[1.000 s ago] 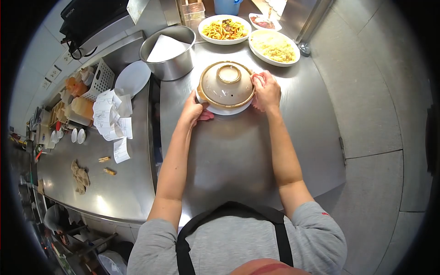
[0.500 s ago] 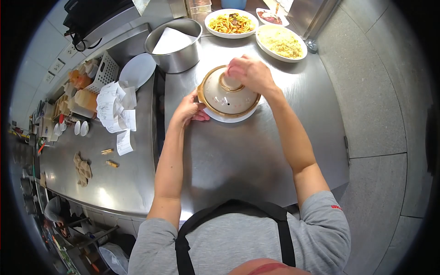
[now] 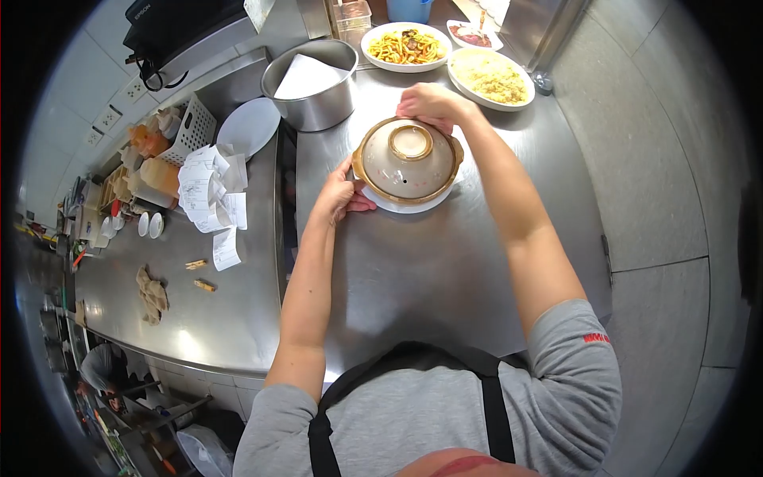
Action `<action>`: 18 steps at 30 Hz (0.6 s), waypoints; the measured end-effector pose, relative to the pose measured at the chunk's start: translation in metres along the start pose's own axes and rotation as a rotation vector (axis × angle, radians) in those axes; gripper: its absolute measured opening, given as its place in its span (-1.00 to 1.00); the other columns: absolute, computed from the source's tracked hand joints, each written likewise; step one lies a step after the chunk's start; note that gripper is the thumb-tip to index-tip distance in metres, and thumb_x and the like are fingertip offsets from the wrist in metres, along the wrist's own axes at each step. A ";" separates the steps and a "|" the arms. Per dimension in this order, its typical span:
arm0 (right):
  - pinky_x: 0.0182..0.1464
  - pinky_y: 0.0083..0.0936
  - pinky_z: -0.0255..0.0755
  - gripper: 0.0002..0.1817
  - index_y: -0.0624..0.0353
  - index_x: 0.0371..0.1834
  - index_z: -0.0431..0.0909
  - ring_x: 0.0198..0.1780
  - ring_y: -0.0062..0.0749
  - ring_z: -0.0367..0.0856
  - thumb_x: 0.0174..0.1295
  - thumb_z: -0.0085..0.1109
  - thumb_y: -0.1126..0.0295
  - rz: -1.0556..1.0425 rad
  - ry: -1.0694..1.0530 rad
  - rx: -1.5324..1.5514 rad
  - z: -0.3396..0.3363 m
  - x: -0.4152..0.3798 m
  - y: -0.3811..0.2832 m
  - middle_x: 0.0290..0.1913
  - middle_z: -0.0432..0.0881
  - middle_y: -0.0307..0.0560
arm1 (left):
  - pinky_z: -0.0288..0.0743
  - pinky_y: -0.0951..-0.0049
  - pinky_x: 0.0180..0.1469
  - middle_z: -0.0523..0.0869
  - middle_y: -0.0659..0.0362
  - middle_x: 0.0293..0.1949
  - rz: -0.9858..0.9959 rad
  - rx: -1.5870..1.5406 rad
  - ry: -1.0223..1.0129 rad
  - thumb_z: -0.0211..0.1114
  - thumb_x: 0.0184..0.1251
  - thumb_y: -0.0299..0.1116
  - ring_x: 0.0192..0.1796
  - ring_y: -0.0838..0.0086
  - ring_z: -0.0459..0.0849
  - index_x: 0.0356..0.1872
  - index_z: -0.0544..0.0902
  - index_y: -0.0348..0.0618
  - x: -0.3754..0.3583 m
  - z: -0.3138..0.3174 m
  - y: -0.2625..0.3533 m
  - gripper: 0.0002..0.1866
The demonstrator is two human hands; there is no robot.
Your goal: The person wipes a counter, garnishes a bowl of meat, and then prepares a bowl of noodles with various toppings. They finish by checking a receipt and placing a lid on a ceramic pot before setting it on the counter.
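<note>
A lidded clay pot, beige with a brown rim and a ring-shaped knob, sits on a white plate on the steel counter. At its left side, my left hand grips the plate and the pot's edge, thumb up along the pot handle. Behind the pot, my right hand rests against the far rim with its fingers bent; some fingertips are hidden.
Noodles, a rice dish and a small dish stand at the back. A steel pot is behind left. Receipts, a white plate and a cloth lie on the left counter.
My right hand has moved off the lid's knob to the far rim of the pot. My left hand stays at the left side. The view has shifted slightly.
</note>
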State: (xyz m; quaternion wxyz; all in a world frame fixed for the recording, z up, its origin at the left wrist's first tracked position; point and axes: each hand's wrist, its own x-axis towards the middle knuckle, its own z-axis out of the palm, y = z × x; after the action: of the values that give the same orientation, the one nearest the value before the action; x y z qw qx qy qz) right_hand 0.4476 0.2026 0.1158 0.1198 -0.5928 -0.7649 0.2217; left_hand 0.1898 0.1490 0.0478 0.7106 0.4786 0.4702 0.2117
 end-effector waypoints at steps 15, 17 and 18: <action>-0.27 -0.38 0.43 -0.67 0.28 -0.37 0.54 -0.37 -0.21 0.60 0.18 0.00 0.17 0.679 0.148 0.170 0.010 -0.358 0.001 -0.42 0.63 0.06 | 0.62 0.35 -0.67 0.50 -0.23 -0.02 0.124 -0.238 0.356 -0.24 -0.01 -0.79 -0.61 0.17 0.65 0.40 -0.08 0.07 0.051 0.066 0.004 -0.15; -0.27 -0.43 0.42 -0.67 0.27 -0.35 0.53 -0.37 -0.34 0.58 0.21 0.00 0.17 0.729 0.245 0.361 0.018 -0.383 -0.014 -0.42 0.64 0.00 | 0.63 0.34 -0.67 0.43 -0.22 0.08 0.105 -0.304 0.367 -0.26 0.00 -0.80 -0.57 0.15 0.66 0.40 -0.06 0.04 0.060 0.079 0.015 -0.16; -0.27 -0.45 0.42 -0.67 0.27 -0.34 0.53 -0.38 -0.40 0.57 0.22 0.00 0.18 0.751 0.291 0.458 0.023 -0.394 -0.019 -0.43 0.64 -0.03 | 0.63 0.33 -0.66 0.45 -0.24 0.05 0.138 -0.328 0.377 -0.26 -0.01 -0.79 -0.57 0.15 0.67 0.40 -0.10 0.06 0.072 0.084 0.015 -0.15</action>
State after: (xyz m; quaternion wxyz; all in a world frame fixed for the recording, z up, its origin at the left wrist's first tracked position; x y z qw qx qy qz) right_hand 0.5268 -0.1843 0.1365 0.2652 -0.8121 -0.4038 0.3272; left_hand 0.2990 0.1691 0.0360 0.6625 0.3401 0.5198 0.4187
